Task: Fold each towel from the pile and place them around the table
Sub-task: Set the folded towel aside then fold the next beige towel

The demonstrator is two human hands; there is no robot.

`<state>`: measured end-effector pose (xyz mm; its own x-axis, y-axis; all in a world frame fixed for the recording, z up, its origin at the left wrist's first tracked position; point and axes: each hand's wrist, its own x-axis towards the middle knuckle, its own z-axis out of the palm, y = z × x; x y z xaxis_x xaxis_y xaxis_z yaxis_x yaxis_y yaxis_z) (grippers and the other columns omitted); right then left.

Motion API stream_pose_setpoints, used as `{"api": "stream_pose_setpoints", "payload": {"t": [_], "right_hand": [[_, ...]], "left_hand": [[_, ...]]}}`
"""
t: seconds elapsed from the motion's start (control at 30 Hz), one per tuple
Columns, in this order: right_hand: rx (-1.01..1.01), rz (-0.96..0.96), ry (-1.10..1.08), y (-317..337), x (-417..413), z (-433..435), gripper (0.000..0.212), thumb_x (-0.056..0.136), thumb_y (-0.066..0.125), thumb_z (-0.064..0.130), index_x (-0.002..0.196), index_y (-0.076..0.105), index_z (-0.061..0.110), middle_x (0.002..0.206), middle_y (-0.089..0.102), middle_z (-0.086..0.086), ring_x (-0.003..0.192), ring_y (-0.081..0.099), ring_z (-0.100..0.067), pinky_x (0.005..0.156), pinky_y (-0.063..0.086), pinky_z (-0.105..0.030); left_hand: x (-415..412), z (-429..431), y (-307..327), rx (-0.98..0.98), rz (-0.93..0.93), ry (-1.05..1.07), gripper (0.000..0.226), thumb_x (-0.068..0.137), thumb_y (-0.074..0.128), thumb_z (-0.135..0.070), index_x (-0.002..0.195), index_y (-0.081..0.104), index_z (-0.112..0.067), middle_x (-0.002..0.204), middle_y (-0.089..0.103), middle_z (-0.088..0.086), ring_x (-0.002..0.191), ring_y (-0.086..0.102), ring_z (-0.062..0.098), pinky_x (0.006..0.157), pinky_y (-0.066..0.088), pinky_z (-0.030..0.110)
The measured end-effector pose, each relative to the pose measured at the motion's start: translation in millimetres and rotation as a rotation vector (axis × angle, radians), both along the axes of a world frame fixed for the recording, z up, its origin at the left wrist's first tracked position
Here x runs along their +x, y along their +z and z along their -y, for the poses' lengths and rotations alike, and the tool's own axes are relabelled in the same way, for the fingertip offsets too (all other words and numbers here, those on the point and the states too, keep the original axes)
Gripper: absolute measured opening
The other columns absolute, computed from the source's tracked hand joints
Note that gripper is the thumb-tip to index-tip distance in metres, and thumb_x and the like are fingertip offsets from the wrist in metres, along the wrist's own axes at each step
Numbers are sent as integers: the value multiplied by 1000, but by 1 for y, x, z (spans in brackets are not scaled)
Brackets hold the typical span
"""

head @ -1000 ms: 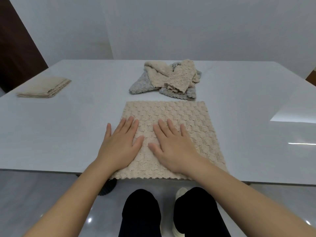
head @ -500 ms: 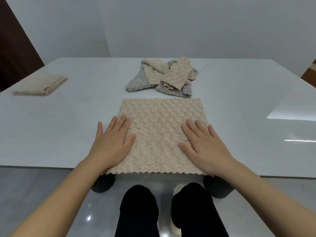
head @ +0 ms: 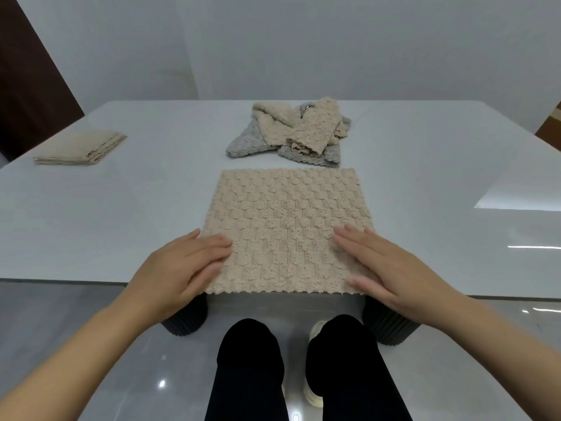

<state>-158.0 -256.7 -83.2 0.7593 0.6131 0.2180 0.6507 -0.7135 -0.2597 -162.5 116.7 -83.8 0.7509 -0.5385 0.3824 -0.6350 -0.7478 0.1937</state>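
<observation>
Left fingers [head: 212, 242]: straight and close together, flat on the beige square bumpy-knit towel [head: 288, 220] at its 8 o'clock corner, gripping nothing.
Right fingers [head: 353, 238]: straight, flat on the same towel at its 4 o'clock corner, gripping nothing.
Left hand [head: 177, 270]: palm down, thumb on the cloth by the near hem.
Right hand [head: 394, 268]: palm down, thumb on the cloth by the near hem.
Spread towel: lying flat, its scalloped near hem along the near rim of the white glossy rectangular table [head: 121, 214].
Pile of crumpled beige and grey towels [head: 291, 132]: at 12 o'clock, just beyond the spread towel's far edge.
Folded beige towel [head: 80, 148]: at 10 o'clock, well apart, near the table's left rim.
Under the table: dark ribbed round table legs [head: 185, 319] at 7 and 5 o'clock; the person's legs in black trousers [head: 249, 366] at 6 o'clock.
</observation>
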Motion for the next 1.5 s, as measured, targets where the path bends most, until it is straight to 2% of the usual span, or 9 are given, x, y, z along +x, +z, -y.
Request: {"api": "stream_pose_setpoints", "payload": {"t": [0.13, 0.23, 0.5, 0.6, 0.73, 0.87, 0.93, 1.27, 1.5], "right_hand": [[-96, 68, 108, -3, -6, 12, 70, 94, 46, 59, 150, 35, 19, 159, 28, 6, 147, 21, -8, 119, 17, -32], [-30, 48, 125, -3, -5, 15, 63, 92, 52, 52, 146, 42, 21, 157, 32, 9, 145, 26, -7, 119, 21, -31], [319, -131, -11, 7, -10, 18, 20, 93, 61, 35, 108, 67, 23, 130, 60, 19, 121, 55, 1, 95, 48, -20], [439, -217, -93, 14, -9, 15, 15, 87, 61, 32, 93, 71, 22, 110, 69, 18, 108, 63, 0, 89, 47, -16], [599, -282, -194, 25, 3, 10, 8, 88, 64, 26, 85, 70, 22, 80, 69, 9, 77, 61, 0, 74, 42, -13], [700, -308, -266, 36, 36, 2, 13, 92, 63, 19, 83, 69, 13, 72, 60, -10, 67, 49, -7, 62, 37, -17], [729, -322, -353, 39, 60, -2, 14, 93, 64, 18, 84, 70, 10, 70, 58, -5, 65, 47, -7, 58, 36, -15], [499, -237, -646, 40, 161, -21, 27, 89, 56, 18, 63, 60, 20, 60, 57, 4, 60, 53, -15, 54, 41, -24], [288, -200, -791, 29, 187, -28, 11, 88, 54, 27, 88, 65, 26, 77, 63, 9, 83, 59, -20, 70, 44, -30]], "left_hand": [[-9, -12, -7, 135, -58, -42, 67, 90, 51, -57, 144, 45, -19, 153, 38, -11, 140, 36, 5, 117, 26, 36], [-6, -16, -11, 121, -66, -45, 57, 88, 54, -46, 138, 48, -20, 151, 40, -10, 138, 38, 6, 114, 31, 38], [-9, -17, -6, -201, -98, 77, 37, 95, 47, -49, 114, 69, -25, 129, 60, -22, 121, 56, 0, 108, 39, 31], [-9, -9, 5, -382, -196, 203, 17, 91, 62, -41, 103, 73, -34, 109, 68, -28, 108, 61, -6, 99, 40, 12], [9, -3, 19, -536, -346, 305, 21, 89, 67, -14, 76, 71, -30, 75, 69, -16, 72, 59, -6, 68, 40, 7], [44, 9, 35, -653, -396, 352, 17, 92, 63, -17, 77, 70, -19, 75, 68, 5, 71, 56, 9, 68, 41, 25], [66, 18, 38, -655, -418, 401, 15, 92, 63, -19, 81, 69, -11, 82, 67, 14, 73, 55, 14, 68, 40, 30], [163, 39, 34, -535, -351, 670, 28, 83, 53, -26, 75, 57, 1, 75, 67, 19, 68, 66, 32, 67, 53, 43], [187, 47, 28, -377, -307, 788, 33, 87, 48, -34, 70, 56, -7, 67, 61, 9, 68, 59, 32, 57, 45, 34]]}}
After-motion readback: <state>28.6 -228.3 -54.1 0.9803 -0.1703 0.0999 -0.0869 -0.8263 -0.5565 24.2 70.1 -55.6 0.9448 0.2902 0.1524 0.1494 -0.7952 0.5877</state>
